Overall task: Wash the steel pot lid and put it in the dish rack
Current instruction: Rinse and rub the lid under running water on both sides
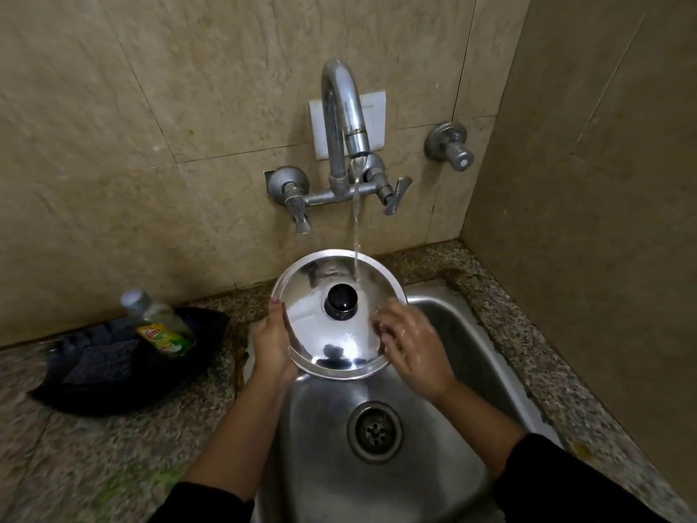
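Note:
A round steel pot lid [332, 334] with a black knob [342, 298] is held over the steel sink [445, 318], tilted toward me. My left hand [272, 341] grips the lid's left rim from beneath, thumb on the edge. My right hand [409, 343] lies with spread fingers on the lid's right side. Water [356, 220] runs from the wall tap [341, 118] onto the lid just above the knob. No dish rack is in view.
A black tray [113, 386] on the granite counter at left holds a dish soap bottle [162, 322] and a dark scrub pad [100, 362]. The sink drain [375, 432] lies below the lid. Tap levers [396, 196] and a wall valve [450, 145] stick out from the tiled wall.

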Motion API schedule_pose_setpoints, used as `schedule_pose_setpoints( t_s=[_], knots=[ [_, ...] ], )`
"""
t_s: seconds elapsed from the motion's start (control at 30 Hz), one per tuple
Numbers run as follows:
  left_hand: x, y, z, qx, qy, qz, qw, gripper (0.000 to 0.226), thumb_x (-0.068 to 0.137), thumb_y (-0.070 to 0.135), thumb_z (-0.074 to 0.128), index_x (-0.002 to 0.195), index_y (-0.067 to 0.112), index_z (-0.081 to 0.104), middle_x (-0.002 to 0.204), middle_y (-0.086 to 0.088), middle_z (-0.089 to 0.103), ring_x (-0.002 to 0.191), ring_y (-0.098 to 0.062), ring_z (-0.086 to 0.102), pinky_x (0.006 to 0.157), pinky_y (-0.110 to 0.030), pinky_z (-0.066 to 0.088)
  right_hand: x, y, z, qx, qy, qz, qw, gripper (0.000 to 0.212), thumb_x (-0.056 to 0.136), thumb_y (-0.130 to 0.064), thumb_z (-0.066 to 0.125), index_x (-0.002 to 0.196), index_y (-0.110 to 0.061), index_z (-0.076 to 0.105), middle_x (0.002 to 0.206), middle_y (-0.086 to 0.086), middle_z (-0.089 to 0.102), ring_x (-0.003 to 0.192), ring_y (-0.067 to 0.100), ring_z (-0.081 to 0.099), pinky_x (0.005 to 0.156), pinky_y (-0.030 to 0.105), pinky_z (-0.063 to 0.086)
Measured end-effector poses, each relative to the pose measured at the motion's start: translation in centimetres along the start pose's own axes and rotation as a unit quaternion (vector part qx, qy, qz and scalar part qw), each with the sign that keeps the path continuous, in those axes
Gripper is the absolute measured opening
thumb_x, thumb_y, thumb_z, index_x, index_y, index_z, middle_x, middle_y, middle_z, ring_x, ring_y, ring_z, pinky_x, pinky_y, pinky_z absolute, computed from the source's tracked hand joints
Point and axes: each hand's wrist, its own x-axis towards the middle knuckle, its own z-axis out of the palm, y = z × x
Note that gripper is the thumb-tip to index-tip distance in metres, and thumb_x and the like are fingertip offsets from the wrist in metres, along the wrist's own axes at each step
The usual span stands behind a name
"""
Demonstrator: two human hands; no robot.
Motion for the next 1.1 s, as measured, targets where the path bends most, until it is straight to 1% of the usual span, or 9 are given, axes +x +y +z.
schedule_pose_setpoints(
  t_s=[0.07, 0.13, 0.33, 0.5, 0.57, 0.73, 0.87, 1.0, 1.1],
  knots=[
    [-0.5, 0.4, 0.3, 0.016, -0.022, -0.002, 1.000, 0.031, 0.094, 0.039, 0.053, 0.079, 0.014, 0.065, 0.084, -0.012, 0.069, 0.071, -0.023, 0.065, 0.070, -0.033, 0.052, 2.2, 0.6, -0.6, -0.035, -0.023, 0.089, 0.995, 0.049, 0.099, -0.039, 0.029, 0.143, -0.023, 0.042, 0.150, -0.001, 0.042, 0.147, 0.015, 0.017, 0.120, 0.046, 0.015],
    [-1.2, 0.5, 1.0, 0.040, -0.046, 0.011, 0.998, 0.029, 0.095, 0.035, 0.051, 0.078, 0.015, 0.064, 0.077, -0.005, 0.069, 0.067, -0.018, 0.064, 0.058, -0.025, 0.051, 4.8, 0.1, -0.9, -0.012, -0.063, 0.078, 0.995, 0.053, 0.100, -0.040, 0.018, 0.148, -0.025, 0.032, 0.156, -0.005, 0.032, 0.146, 0.007, 0.006, 0.121, 0.040, 0.004],
    [-0.7, 1.0, 0.6, 0.056, -0.085, 0.065, 0.993, 0.028, 0.095, 0.034, 0.052, 0.079, 0.016, 0.068, 0.077, -0.005, 0.074, 0.068, -0.016, 0.069, 0.064, -0.027, 0.053, 8.4, -2.6, -1.5, 0.125, -0.109, 0.056, 0.985, 0.048, 0.100, -0.040, 0.021, 0.141, -0.032, 0.045, 0.154, -0.011, 0.034, 0.146, 0.005, 0.014, 0.119, 0.034, 0.003],
    [-1.0, 1.2, 1.1, 0.083, -0.123, 0.058, 0.987, 0.031, 0.097, 0.028, 0.049, 0.081, 0.013, 0.070, 0.066, 0.002, 0.075, 0.064, -0.012, 0.070, 0.057, -0.020, 0.055, 6.2, -6.5, 0.2, -0.132, -0.074, -0.048, 0.987, 0.049, 0.095, -0.042, 0.042, 0.139, -0.022, 0.049, 0.149, 0.000, 0.045, 0.143, 0.021, 0.031, 0.117, 0.045, 0.016],
    [-1.2, 1.5, 1.2, 0.078, -0.112, 0.027, 0.990, 0.031, 0.098, 0.025, 0.047, 0.083, 0.009, 0.069, 0.067, -0.002, 0.074, 0.062, -0.015, 0.071, 0.055, -0.021, 0.055, 4.1, -7.0, 0.7, -0.142, -0.067, -0.093, 0.983, 0.053, 0.095, -0.046, 0.041, 0.140, -0.020, 0.047, 0.149, 0.003, 0.044, 0.142, 0.020, 0.033, 0.116, 0.045, 0.015],
    [0.0, 1.4, 0.7, 0.081, -0.076, -0.032, 0.993, 0.029, 0.097, 0.023, 0.049, 0.084, 0.005, 0.068, 0.088, -0.018, 0.070, 0.081, -0.033, 0.068, 0.085, -0.042, 0.055, 0.6, -6.9, 0.8, -0.105, -0.116, -0.154, 0.976, 0.065, 0.088, -0.053, 0.052, 0.143, -0.019, 0.043, 0.151, 0.004, 0.042, 0.142, 0.020, 0.034, 0.118, 0.047, 0.019],
    [-0.3, 1.1, 0.5, 0.088, -0.084, -0.127, 0.985, 0.027, 0.099, 0.013, 0.038, 0.083, 0.006, 0.059, 0.076, -0.011, 0.061, 0.064, -0.023, 0.058, 0.042, -0.020, 0.051, 0.3, -7.0, -0.1, -0.099, -0.052, -0.204, 0.973, 0.053, 0.072, -0.011, 0.052, 0.124, -0.017, 0.064, 0.127, 0.004, 0.066, 0.113, 0.025, 0.064, 0.089, 0.033, 0.053],
    [0.0, 1.8, -1.5, 0.184, -0.136, -0.146, 0.962, 0.049, 0.096, 0.048, 0.038, 0.073, 0.010, 0.059, 0.047, -0.002, 0.061, 0.035, -0.013, 0.056, 0.035, -0.014, 0.041, 1.9, -7.1, -2.0, -0.026, 0.004, -0.071, 0.997, 0.045, 0.074, -0.009, 0.060, 0.115, -0.028, 0.065, 0.090, 0.002, 0.076, 0.077, 0.021, 0.071, 0.058, 0.026, 0.050],
    [0.8, 1.3, -2.8, 0.195, -0.058, -0.034, 0.979, 0.040, 0.095, 0.042, 0.047, 0.069, 0.013, 0.055, 0.053, -0.004, 0.053, 0.029, -0.006, 0.049, 0.035, -0.013, 0.037, 4.1, -6.7, -2.9, 0.165, -0.018, 0.149, 0.975, 0.030, 0.084, -0.006, 0.064, 0.112, -0.017, 0.069, 0.093, 0.006, 0.075, 0.085, 0.024, 0.069, 0.075, 0.034, 0.054]
  ],
)
